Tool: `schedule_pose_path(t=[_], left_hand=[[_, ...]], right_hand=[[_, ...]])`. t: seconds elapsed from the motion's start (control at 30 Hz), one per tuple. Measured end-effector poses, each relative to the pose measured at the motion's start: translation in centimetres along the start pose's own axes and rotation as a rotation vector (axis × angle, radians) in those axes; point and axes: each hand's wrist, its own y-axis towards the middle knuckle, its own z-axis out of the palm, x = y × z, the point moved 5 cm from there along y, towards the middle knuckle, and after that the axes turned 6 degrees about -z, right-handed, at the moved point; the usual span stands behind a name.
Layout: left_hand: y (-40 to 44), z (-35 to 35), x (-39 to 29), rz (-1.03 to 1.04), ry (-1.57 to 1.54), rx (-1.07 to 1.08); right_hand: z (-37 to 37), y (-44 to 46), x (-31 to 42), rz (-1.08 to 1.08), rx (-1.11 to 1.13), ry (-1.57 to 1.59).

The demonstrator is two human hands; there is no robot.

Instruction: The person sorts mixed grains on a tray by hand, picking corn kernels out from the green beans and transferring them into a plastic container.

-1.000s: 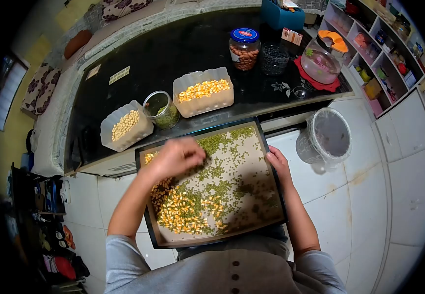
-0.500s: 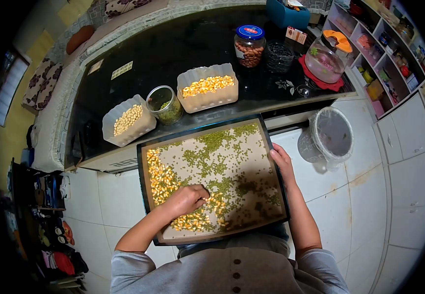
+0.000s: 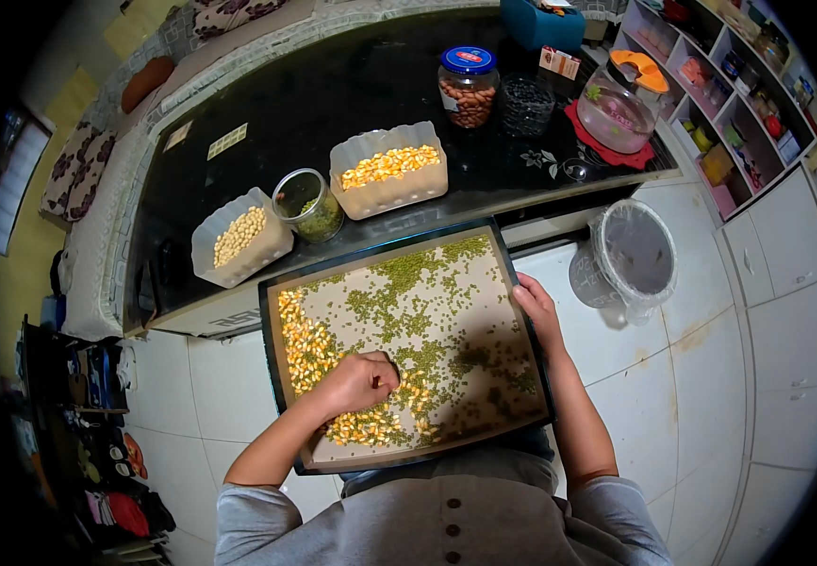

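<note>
A shallow dark-framed tray (image 3: 465,451) lies across my lap, its far edge by the table. Yellow corn kernels (image 3: 303,340) cover its left side and near part, while small green beans (image 3: 408,274) are scattered over the far, middle and right parts. My left hand (image 3: 359,381) is over the kernels near the tray's middle, fingers curled together; its fingertips, and whatever they may hold, are hidden. With my right hand (image 3: 538,309) I grip the tray's right edge, thumb on top of the rim.
On the black table (image 3: 267,90) stand a tub of pale beans (image 3: 240,238), a glass jar of green beans (image 3: 309,206), a tub of corn (image 3: 389,174), a blue-lidded jar (image 3: 470,87) and an orange-topped water jar (image 3: 618,108). A lined bin (image 3: 623,259) stands on the floor, right.
My left hand stays over the same spot, its curled fingers turned slightly. The whole view has shifted a little; the tray and my right hand keep their places relative to each other.
</note>
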Motion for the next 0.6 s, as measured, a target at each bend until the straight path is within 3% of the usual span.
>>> schedule_pose_path(t=[0.2, 0.6], left_hand=[[-0.02, 0.20, -0.55, 0.092, 0.108, -0.043], [0.15, 0.85, -0.42, 0.034, 0.213, 0.022]], right_hand=[[0.03, 0.01, 0.07, -0.008, 0.009, 0.001], [0.02, -0.05, 0.10, 0.000, 0.006, 0.008]])
